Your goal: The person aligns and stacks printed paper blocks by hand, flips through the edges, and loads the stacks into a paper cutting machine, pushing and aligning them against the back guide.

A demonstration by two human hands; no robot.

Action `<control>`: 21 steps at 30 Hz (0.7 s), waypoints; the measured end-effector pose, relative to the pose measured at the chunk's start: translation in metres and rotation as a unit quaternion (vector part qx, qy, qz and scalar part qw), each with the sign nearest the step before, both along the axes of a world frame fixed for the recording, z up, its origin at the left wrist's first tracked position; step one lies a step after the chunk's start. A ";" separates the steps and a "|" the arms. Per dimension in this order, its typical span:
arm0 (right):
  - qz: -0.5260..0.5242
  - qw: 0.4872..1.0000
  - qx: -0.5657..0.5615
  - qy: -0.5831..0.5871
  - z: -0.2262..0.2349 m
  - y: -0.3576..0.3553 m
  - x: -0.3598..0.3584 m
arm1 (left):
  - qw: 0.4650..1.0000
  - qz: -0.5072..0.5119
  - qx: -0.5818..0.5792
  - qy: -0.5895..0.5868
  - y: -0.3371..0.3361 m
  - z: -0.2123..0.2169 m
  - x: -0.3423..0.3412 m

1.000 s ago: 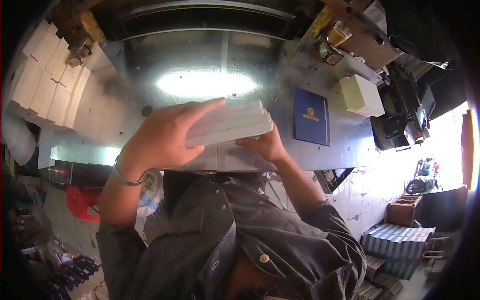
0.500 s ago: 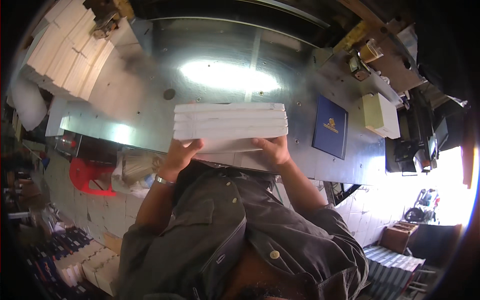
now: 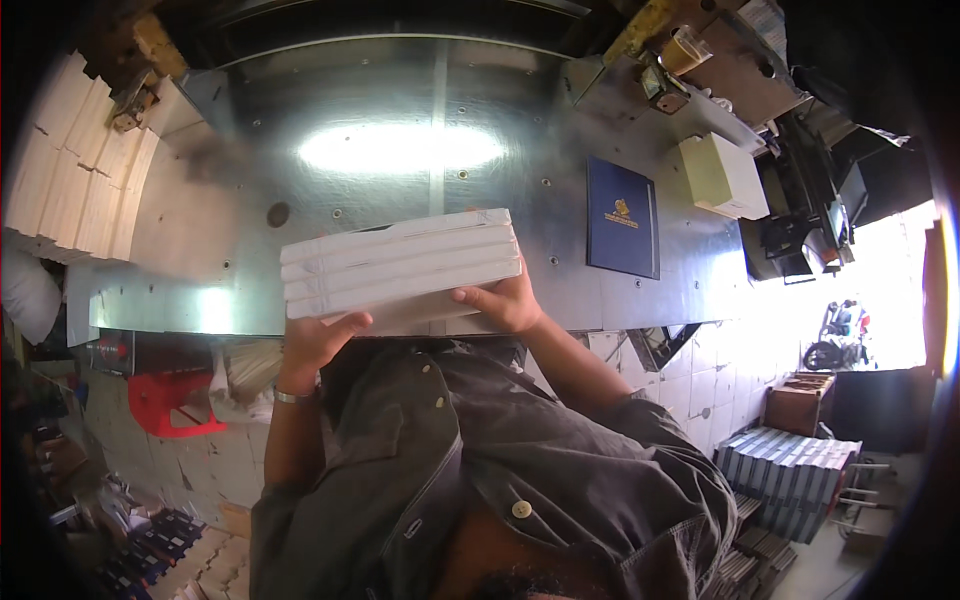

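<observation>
A stack of several white book blocks (image 3: pixel 400 262) is held between my two hands above the front edge of the metal table (image 3: pixel 350 195). It slants, with its right end higher than its left. My left hand (image 3: pixel 322 342) is closed on the lower left corner, thumb pressed along the near side. At the other end my right hand (image 3: pixel 506 298) grips the right side, its thumb also on the near face. The fingers beneath and behind the stack are mostly hidden. To the right of my right hand lies a dark blue cover (image 3: pixel 622 218) with a gold emblem, flat on the metal.
Tall piles of cream paper blocks (image 3: pixel 85 165) stand at the far left. A pale block (image 3: pixel 722 176) sits right of the blue cover, near a cup of brown liquid (image 3: pixel 686 52). Below the table are a red plastic stool (image 3: pixel 172 403) and, lower right, grey striped bundles (image 3: pixel 785 470).
The stack has gone from level to slanted, its right end now higher, and both hands have turned with it. My view has swung, so the table and cover appear further left.
</observation>
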State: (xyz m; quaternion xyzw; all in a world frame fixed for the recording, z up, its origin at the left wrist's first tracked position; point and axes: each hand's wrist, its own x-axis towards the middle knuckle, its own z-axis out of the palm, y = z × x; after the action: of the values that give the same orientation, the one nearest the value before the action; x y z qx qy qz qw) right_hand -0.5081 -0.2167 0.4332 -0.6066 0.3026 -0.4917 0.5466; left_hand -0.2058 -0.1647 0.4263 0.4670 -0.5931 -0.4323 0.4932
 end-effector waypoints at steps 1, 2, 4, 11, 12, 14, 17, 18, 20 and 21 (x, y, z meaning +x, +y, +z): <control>0.001 1.000 0.001 0.000 0.002 0.000 0.000 | 0.998 0.018 -0.007 0.064 0.000 0.004 -0.010; -0.025 0.997 -0.048 0.061 0.006 0.000 -0.001 | 0.995 0.031 -0.010 0.095 0.000 0.005 -0.010; -0.041 0.988 -0.094 0.116 0.006 0.003 0.000 | 0.994 0.011 0.068 0.080 0.002 0.006 -0.002; -0.066 0.993 -0.076 0.058 0.004 0.002 -0.011 | 0.990 0.007 -0.124 -0.064 -0.014 0.009 -0.008; -0.060 0.994 -0.076 0.058 -0.002 -0.002 -0.015 | 0.991 0.011 -0.127 -0.048 -0.016 0.007 -0.011; -0.078 0.965 -0.192 0.159 -0.011 -0.005 -0.019 | 0.997 0.006 -0.063 0.044 -0.013 0.002 -0.019; -0.087 0.986 -0.106 0.091 -0.004 0.006 -0.012 | 0.992 0.002 -0.059 0.114 -0.010 0.005 -0.024; -0.083 0.987 -0.106 0.092 0.000 0.008 -0.010 | 0.994 0.001 -0.074 0.079 -0.012 0.003 -0.021; -0.137 0.984 -0.112 0.027 0.006 0.011 -0.006 | 0.995 0.003 -0.089 0.045 -0.013 -0.001 -0.018; -0.133 0.984 -0.113 0.028 0.006 0.011 -0.010 | 0.996 0.008 -0.067 0.052 -0.012 -0.003 -0.017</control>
State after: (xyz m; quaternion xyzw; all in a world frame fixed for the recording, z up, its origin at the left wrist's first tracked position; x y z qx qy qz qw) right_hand -0.5185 -0.2060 0.4389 -0.6319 0.3387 -0.5740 0.3956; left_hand -0.2232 -0.1767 0.4231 0.4147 -0.5907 -0.4111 0.5568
